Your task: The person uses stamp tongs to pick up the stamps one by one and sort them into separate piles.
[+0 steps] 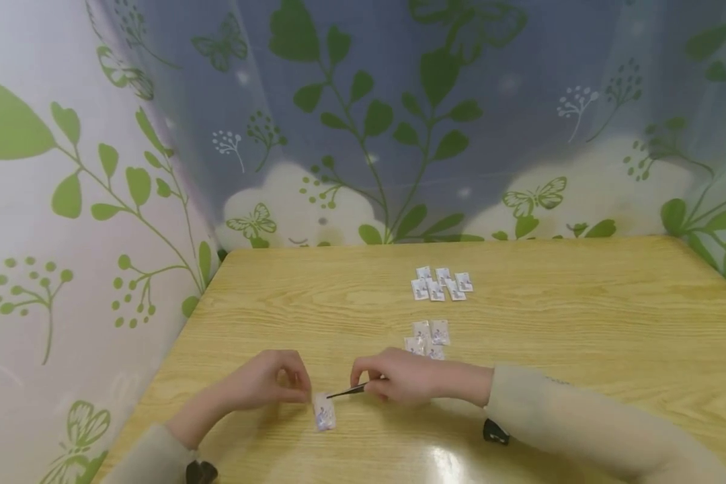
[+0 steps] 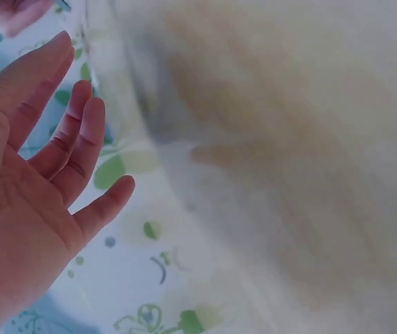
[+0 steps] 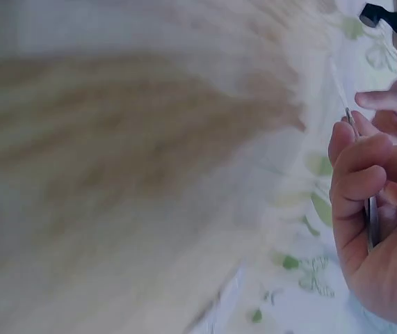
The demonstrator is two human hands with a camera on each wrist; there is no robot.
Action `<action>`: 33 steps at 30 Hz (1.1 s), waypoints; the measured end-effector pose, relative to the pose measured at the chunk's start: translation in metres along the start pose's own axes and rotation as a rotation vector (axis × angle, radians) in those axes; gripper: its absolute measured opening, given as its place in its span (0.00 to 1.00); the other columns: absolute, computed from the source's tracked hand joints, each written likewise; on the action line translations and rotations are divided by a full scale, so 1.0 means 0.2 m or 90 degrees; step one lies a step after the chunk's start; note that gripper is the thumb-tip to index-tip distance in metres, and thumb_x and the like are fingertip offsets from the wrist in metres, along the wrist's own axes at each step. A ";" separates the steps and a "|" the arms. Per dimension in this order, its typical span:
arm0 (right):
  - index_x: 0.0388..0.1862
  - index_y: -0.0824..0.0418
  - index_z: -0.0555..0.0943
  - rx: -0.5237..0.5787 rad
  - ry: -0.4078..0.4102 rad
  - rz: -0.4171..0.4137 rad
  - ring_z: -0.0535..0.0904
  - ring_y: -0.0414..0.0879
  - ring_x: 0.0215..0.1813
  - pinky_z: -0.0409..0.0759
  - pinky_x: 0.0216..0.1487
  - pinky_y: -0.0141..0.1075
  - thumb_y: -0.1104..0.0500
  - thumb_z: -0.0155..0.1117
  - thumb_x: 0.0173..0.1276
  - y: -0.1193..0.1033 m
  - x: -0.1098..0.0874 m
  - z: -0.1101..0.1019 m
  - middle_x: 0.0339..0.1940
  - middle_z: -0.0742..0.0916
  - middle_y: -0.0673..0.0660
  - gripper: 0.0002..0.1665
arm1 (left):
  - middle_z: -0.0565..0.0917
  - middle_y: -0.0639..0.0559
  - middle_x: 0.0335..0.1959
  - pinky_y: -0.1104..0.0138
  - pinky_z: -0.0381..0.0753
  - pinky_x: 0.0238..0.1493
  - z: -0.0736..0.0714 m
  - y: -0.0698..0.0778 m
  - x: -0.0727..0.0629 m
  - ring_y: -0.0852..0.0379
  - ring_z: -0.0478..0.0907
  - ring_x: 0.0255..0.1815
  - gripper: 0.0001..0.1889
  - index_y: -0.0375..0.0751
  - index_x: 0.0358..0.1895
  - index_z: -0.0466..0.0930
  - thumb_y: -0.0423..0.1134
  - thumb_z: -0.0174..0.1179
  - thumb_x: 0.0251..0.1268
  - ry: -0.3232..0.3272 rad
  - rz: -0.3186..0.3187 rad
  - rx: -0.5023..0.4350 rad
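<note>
My right hand (image 1: pixel 402 376) holds a pair of dark metal tweezers (image 1: pixel 352 390), which in the right wrist view (image 3: pixel 370 216) lies along the curled fingers. The tweezer tips meet the upper part of a small white packet with a bluish print (image 1: pixel 325 413). In the right wrist view this packet (image 3: pixel 338 82) shows nearly edge-on at the tips. On the packet's other side is my left hand (image 1: pixel 272 378), thumb and forefinger tips close to its left edge. In the left wrist view the other fingers of that hand (image 2: pixel 38 174) are loosely spread.
Several similar packets (image 1: pixel 439 331) lie just beyond my right hand, partly covered by it. A second group of packets (image 1: pixel 437 290) lies farther back on the wooden table (image 1: pixel 314 289). A leaf-patterned curtain (image 1: pixel 351 134) hangs behind the table and on the left.
</note>
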State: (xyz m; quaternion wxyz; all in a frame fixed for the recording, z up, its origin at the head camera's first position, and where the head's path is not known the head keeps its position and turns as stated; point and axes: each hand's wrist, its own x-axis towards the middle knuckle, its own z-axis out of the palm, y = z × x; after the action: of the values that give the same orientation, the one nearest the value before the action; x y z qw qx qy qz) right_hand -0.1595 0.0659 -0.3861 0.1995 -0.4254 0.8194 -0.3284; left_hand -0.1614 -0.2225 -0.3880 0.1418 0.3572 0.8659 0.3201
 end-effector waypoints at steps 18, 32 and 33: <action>0.52 0.59 0.77 0.088 0.089 0.066 0.63 0.37 0.13 0.67 0.17 0.32 0.63 0.51 0.76 0.19 -0.45 -0.40 0.22 0.80 0.59 0.10 | 0.81 0.63 0.38 0.50 0.76 0.45 -0.06 0.07 0.25 0.60 0.77 0.39 0.06 0.46 0.40 0.87 0.41 0.66 0.63 0.063 0.024 -0.004; 0.53 0.66 0.75 0.132 0.086 0.062 0.60 0.37 0.12 0.66 0.13 0.33 0.64 0.50 0.77 0.43 -0.71 -0.47 0.22 0.80 0.60 0.11 | 0.80 0.66 0.34 0.60 0.77 0.42 0.11 0.15 0.46 0.64 0.76 0.37 0.05 0.47 0.39 0.87 0.41 0.67 0.62 0.017 0.054 -0.005; 0.53 0.66 0.75 0.131 0.087 0.061 0.60 0.37 0.12 0.65 0.13 0.33 0.64 0.50 0.77 0.45 -0.71 -0.47 0.22 0.80 0.60 0.11 | 0.80 0.66 0.34 0.61 0.77 0.42 0.12 0.16 0.47 0.64 0.76 0.37 0.05 0.47 0.39 0.87 0.40 0.67 0.62 0.009 0.054 -0.005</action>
State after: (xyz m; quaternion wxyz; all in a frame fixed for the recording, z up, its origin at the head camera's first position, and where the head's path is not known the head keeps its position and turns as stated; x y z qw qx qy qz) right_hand -0.1876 0.2561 -0.3768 0.2013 -0.3400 0.8125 -0.4286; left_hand -0.2006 -0.1281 -0.3869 0.1234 0.3908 0.8496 0.3319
